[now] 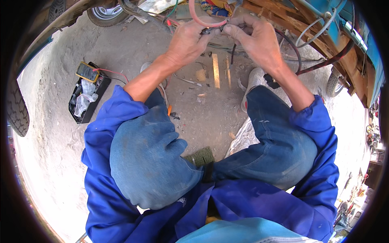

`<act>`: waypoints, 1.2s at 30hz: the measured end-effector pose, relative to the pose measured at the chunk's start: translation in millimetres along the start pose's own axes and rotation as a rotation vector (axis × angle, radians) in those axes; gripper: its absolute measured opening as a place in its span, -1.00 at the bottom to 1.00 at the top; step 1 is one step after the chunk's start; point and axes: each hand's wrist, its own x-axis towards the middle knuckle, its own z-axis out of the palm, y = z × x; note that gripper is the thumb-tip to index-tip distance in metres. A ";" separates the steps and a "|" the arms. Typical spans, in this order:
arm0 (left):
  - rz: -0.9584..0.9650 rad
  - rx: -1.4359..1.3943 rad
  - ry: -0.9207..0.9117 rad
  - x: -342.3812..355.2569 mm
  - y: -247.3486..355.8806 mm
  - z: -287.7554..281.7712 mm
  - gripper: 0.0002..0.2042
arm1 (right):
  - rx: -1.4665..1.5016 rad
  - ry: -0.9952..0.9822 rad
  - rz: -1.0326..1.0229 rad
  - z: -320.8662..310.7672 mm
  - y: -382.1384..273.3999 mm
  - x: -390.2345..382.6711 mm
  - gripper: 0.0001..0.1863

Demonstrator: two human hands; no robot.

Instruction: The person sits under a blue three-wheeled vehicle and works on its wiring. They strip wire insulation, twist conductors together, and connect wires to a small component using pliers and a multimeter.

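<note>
Both my hands are raised close together at the top middle. A thick pinkish-red cable [196, 15] loops down from the upper edge, and its end lies between my hands. My left hand [189, 42] is closed around the cable near that end; a small dark piece shows at its fingertips. The thumb and fingers of my right hand [256, 40] are pinched together beside the cable's end, and what they hold is too small to make out. A black cable [298, 56] hangs by my right wrist.
At left, a yellow multimeter [87, 72] with a red lead rests on a black tray [95, 106] holding a clear plastic bag [86, 97]. A blue metal frame with wooden boards [312, 30] stands upper right. Tyres [17, 107] stand around. A green mat [199, 156] lies between my legs.
</note>
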 end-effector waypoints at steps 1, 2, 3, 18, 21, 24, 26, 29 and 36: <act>-0.035 -0.043 -0.019 0.8 0.3 -1.0 -0.75 | 0.060 0.010 -0.040 2.5 1.7 2.4 -0.69; -0.071 -0.086 -0.040 1.4 0.8 -2.0 -0.74 | 0.121 0.021 -0.078 5.7 3.8 5.3 -0.70; -0.112 -0.133 -0.054 2.4 1.5 -2.0 -0.73 | 0.184 0.024 -0.109 7.2 6.0 7.3 -0.70; -0.494 -0.211 -0.151 30.7 10.5 -8.4 -0.82 | 0.004 -0.029 -0.095 7.1 12.8 9.0 -0.68; -0.519 -0.235 -0.203 31.0 14.2 -10.6 -0.85 | 0.029 0.032 -0.171 13.1 16.4 8.0 -0.70; -0.514 -0.157 -0.316 33.7 17.1 -15.3 -0.85 | -0.099 -0.059 -0.159 16.1 21.5 4.1 -0.63; -0.532 -0.182 -0.280 32.9 19.4 -15.3 -0.84 | -0.123 -0.080 -0.190 14.3 24.8 4.4 -0.66; -0.530 -0.246 -0.227 28.9 19.0 -15.6 -0.83 | -0.263 -0.016 -0.244 10.0 27.8 5.0 -0.71; -0.371 -0.095 -0.375 11.6 10.5 -17.1 -0.70 | -0.058 -0.186 0.053 -6.0 15.5 -3.6 -0.72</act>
